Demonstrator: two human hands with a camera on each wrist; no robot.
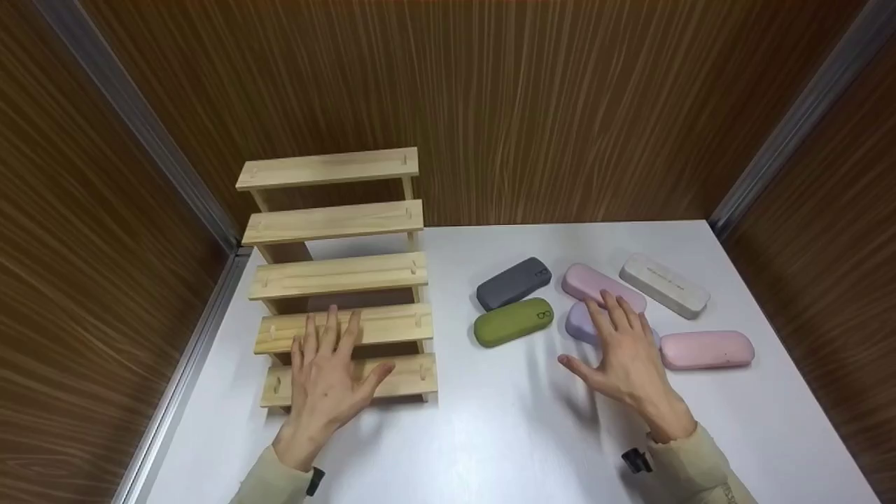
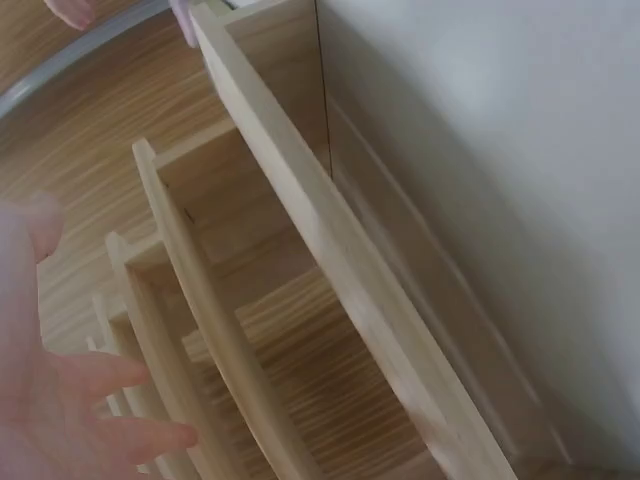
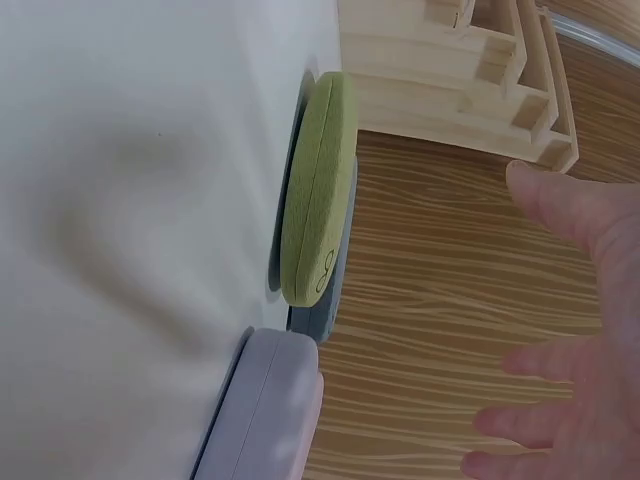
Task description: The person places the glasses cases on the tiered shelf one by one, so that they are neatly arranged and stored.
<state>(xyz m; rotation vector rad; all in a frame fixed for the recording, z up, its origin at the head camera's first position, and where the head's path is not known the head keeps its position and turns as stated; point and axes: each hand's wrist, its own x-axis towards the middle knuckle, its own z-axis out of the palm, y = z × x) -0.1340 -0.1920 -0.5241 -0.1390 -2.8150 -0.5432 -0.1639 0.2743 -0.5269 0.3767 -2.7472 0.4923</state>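
With fingers spread, my left hand (image 1: 327,381) is held over the lower steps of a stepped wooden rack (image 1: 339,276) in the head view. Nothing is in its grasp. My right hand (image 1: 628,357), also spread and holding nothing, hovers over a lavender glasses case (image 1: 581,323) and partly hides it. Around that hand lie a pink glasses case (image 1: 591,280), a second pink case (image 1: 707,349) and a white case with small lettering (image 1: 663,285). Left of them a green glasses case (image 1: 513,323) lies beside a dark grey one (image 1: 514,283), both with a glasses mark.
The white table (image 1: 483,434) carries the rack on its left and the cases on its right. Brown wood-grain panels (image 1: 546,112) rise at the back and both sides, with metal strips (image 1: 784,105) at the corners. A black strap piece (image 1: 635,460) sits by the right sleeve.
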